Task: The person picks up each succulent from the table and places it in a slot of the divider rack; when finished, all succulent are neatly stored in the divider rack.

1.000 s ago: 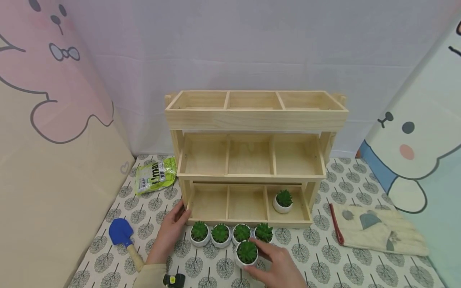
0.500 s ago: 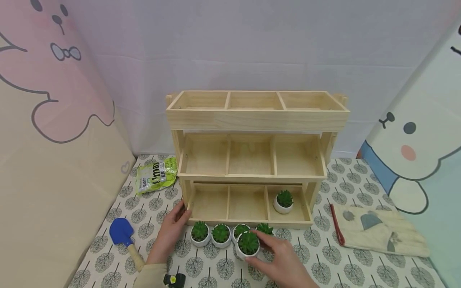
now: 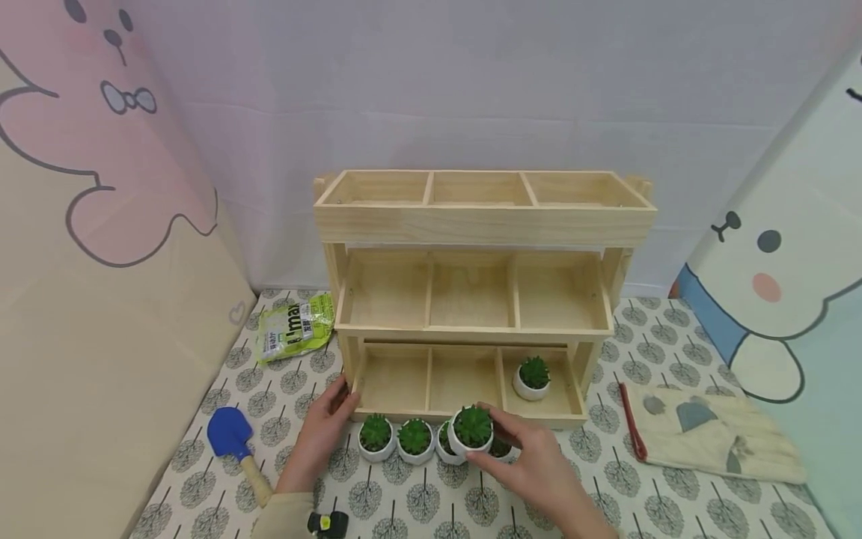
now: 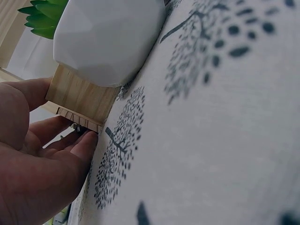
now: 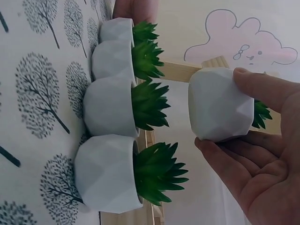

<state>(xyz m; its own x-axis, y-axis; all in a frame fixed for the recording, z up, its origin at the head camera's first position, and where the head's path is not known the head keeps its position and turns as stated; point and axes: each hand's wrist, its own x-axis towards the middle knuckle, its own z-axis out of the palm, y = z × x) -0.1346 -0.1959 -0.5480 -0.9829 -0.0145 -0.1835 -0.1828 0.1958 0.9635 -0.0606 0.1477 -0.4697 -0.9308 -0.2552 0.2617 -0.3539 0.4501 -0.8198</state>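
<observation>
My right hand (image 3: 532, 460) pinches a small succulent in a white faceted pot (image 3: 471, 430) between thumb and fingers. In the right wrist view this pot (image 5: 220, 104) is raised off the cloth, level with the leaf tips of several potted succulents (image 5: 108, 173) lined up in a row. My left hand (image 3: 322, 427) grips the lower left end of a three-tier wooden shelf (image 3: 471, 232). The left wrist view shows the thumb on one side of its wooden corner (image 4: 84, 96) and curled fingers on the other. Another potted succulent (image 3: 531, 378) stands in the bottom tier's right compartment.
On the left lie a blue toy shovel (image 3: 230, 434) with a wooden handle and a green-yellow packet (image 3: 296, 327). Folded cream fabric with a red edge (image 3: 710, 434) lies on the right. Behind the shelf hangs a pale curtain (image 3: 431, 90).
My right hand has lifted the potted succulent and carried it forward, slightly right, over the row's right end. My left hand keeps its grip on the shelf.
</observation>
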